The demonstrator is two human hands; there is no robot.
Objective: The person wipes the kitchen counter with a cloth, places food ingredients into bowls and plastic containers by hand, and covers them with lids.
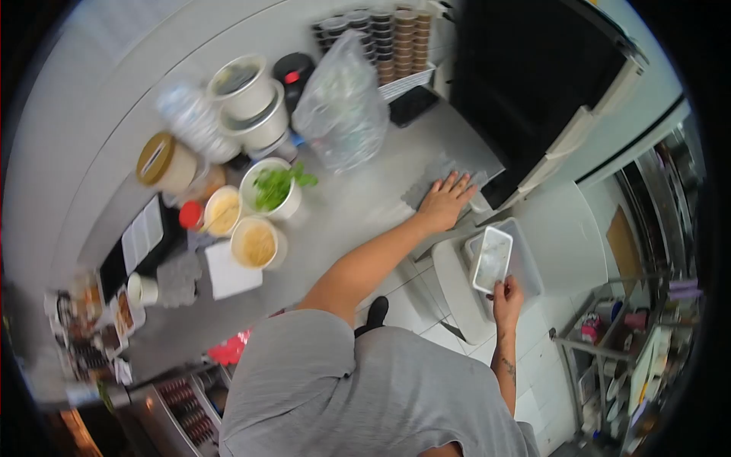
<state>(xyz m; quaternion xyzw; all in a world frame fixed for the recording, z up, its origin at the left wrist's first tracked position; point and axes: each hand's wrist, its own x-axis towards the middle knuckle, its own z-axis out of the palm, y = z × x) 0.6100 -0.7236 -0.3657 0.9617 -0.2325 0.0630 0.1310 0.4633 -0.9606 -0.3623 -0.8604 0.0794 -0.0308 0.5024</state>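
Observation:
My left hand point(448, 202) lies flat on the grey counter point(346, 217) near its right edge, fingers apart. Around its fingers is a shiny greyish patch point(426, 179); I cannot make out whether it is wet or a thin sheet. Lower right, my right hand point(506, 297) grips the near end of a small white rectangular container point(493, 259), tilted, its inside showing pale smears. Directly beneath it is a larger translucent tub point(525, 255) by a white bin-like object point(457, 286).
On the counter stand a bowl of green leaves point(270, 189), two tubs of pale food point(259, 242), a clear plastic bag point(343, 114), stacked white containers point(255, 110) and a black phone-like object point(413, 106). A black panel point(525, 76) rises at the right; a metal rack point(609, 350) stands lower right.

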